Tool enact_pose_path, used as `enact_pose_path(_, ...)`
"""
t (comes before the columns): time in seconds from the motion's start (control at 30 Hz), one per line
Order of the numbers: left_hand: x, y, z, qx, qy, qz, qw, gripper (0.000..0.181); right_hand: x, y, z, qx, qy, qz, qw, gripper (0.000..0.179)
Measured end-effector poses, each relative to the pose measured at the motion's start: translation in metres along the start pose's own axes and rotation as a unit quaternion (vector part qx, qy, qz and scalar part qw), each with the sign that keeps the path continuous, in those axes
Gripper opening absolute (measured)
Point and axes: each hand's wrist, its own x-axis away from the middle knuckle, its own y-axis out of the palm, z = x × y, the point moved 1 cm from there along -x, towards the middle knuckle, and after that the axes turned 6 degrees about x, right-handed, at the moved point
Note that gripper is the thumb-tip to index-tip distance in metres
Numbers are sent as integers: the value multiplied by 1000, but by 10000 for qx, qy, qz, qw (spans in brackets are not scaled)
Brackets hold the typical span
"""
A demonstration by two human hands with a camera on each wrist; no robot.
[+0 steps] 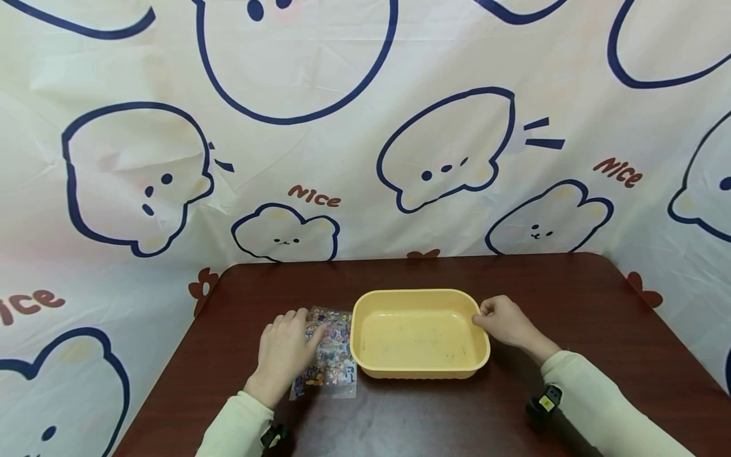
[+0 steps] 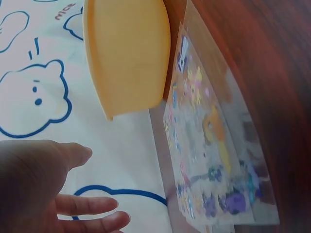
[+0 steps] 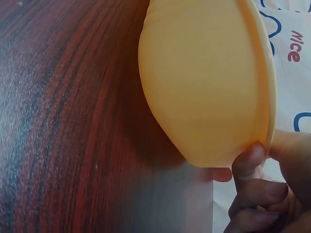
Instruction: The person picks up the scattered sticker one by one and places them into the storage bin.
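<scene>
A yellow plastic basin, rectangular with rounded corners, stands on the table. My right hand pinches its rim at the right end; in the right wrist view the thumb and fingers lie on either side of that rim. Left of the basin lies a clear plastic packet of small colourful cartoon stickers. My left hand hovers over the packet's left side, thumb apart from the loosely extended fingers. The left wrist view shows nothing held in it, with the packet a little way off.
The dark reddish-brown wooden table has rounded far corners. A pale cloth printed with blue-outlined cartoon animals hangs behind it and at both sides. A black wrist device sits at the right sleeve.
</scene>
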Motion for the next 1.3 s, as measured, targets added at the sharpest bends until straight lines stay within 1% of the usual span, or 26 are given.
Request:
enact_pose_path(0.2, -2, -1, -11, 38, -37, -18, 10000, 38, 0, 1, -2, 116, -1, 91, 9999, 33)
enact_pose_path(0.33, -3, -2, -17, 48, 3, 18, 10000, 40, 0, 2, -2, 102, 58, 156, 9998, 33)
enact_pose_path(0.47, -2, -2, -25, 66, -63, -75, 9999, 46, -1, 3, -2, 99, 101, 174, 9997, 33)
enact_pose_path(0.67, -2, -3, -32, 76, -290, -504, 9983, 44, -2, 2, -2, 117, 128, 77, 9998, 32)
enact_pose_path(0.73, -3, -3, -34, 139, -381, -665, 9970, 44, -2, 2, -2, 125, 147, 73, 9998, 32)
enact_pose_path(0.83, -3, -2, -36, 222, -590, -985, 9931, 45, -1, 2, -2, 162, 102, 80, 9998, 32)
enact_pose_path(0.97, -4, 2, -38, 264, -862, -1401, 9860, 46, 0, 2, -4, 182, 81, 96, 9998, 33)
enact_pose_path(1.1, -4, 5, -40, 173, -993, -1659, 9810, 49, 0, 0, -5, 192, 103, 68, 9997, 33)
enact_pose_path(1.3, -4, 11, -42, 109, -1098, -1961, 9744, 60, 1, 0, -7, 175, 148, 58, 9997, 33)
